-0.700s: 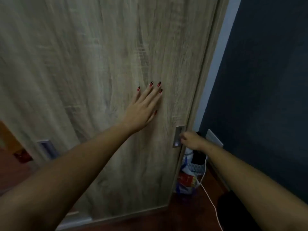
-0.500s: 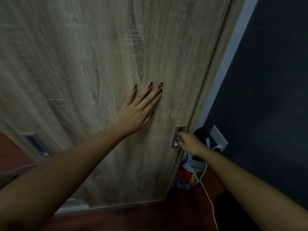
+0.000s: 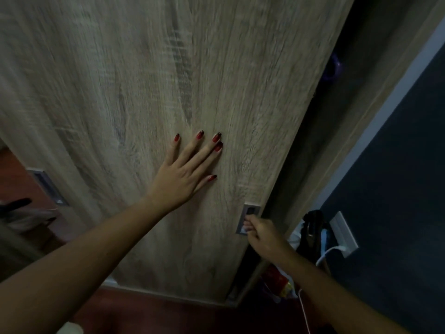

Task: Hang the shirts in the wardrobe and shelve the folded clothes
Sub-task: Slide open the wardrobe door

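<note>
A light wood-grain sliding wardrobe door (image 3: 144, 80) fills most of the view. My left hand (image 3: 185, 172) presses flat on it with straight, spread fingers. My right hand (image 3: 261, 231) has its fingers curled into the recessed metal handle (image 3: 248, 216) at the door's right edge. A dark gap (image 3: 320, 128) shows between that edge and the wardrobe frame (image 3: 375, 97); something purple (image 3: 334, 68) hangs inside. No shirts or folded clothes are visible.
A second recessed handle (image 3: 48, 186) sits at the door's left side. On the dark blue wall at right is a white socket (image 3: 344, 233) with a white cable (image 3: 305, 309). A dark bag (image 3: 310, 231) and colourful packets (image 3: 279, 280) lie on the reddish floor (image 3: 168, 317).
The door has slid left under both hands, and a dark gap has opened at its right edge. The view has shifted left with it.
</note>
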